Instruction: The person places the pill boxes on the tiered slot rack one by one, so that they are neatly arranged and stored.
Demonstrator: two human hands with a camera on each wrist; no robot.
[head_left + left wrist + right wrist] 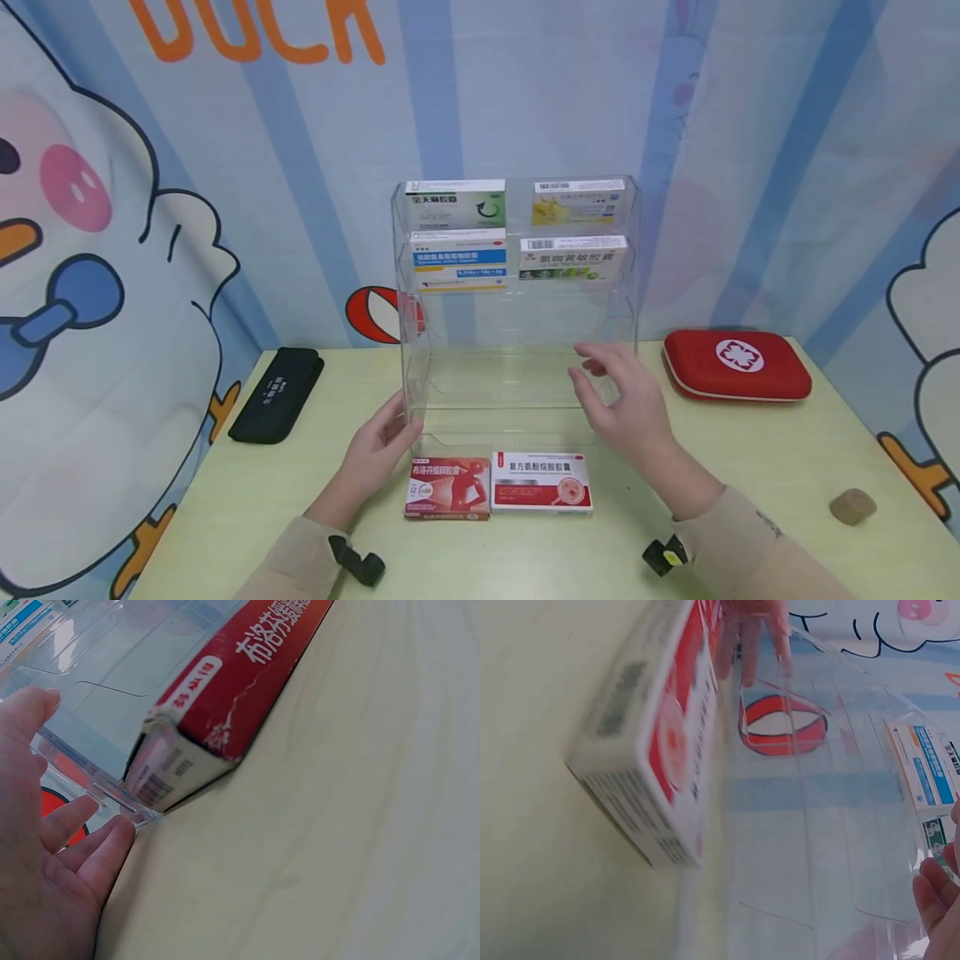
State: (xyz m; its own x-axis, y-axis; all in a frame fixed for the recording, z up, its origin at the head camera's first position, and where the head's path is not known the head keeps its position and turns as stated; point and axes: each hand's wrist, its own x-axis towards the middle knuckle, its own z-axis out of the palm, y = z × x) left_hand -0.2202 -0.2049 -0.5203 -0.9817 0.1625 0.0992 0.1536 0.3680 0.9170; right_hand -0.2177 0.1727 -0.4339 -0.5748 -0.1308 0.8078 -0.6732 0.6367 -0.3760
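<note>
A clear stepped display rack (517, 367) stands upright on the table. Its top tier holds a green-and-white medicine box (455, 207) and a yellow-and-white one (577, 204). One tier down sit a blue-and-white box (459, 265) and a white-and-green box (572, 260). My left hand (378, 442) holds the rack's lower left side, thumb at the front and fingers along the outside. In front of the lower right tiers hovers my right hand (626, 400), fingers loosely bent and holding nothing. A red medicine box (447, 489) and a white-and-red one (542, 483) lie side by side before the rack.
At the left lies a black pouch (276, 396). A red zip case (738, 365) with a white emblem sits at the back right. Nearer on the right is a small brown stone-like lump (852, 506). A cartoon-printed curtain (517, 100) hangs behind the table.
</note>
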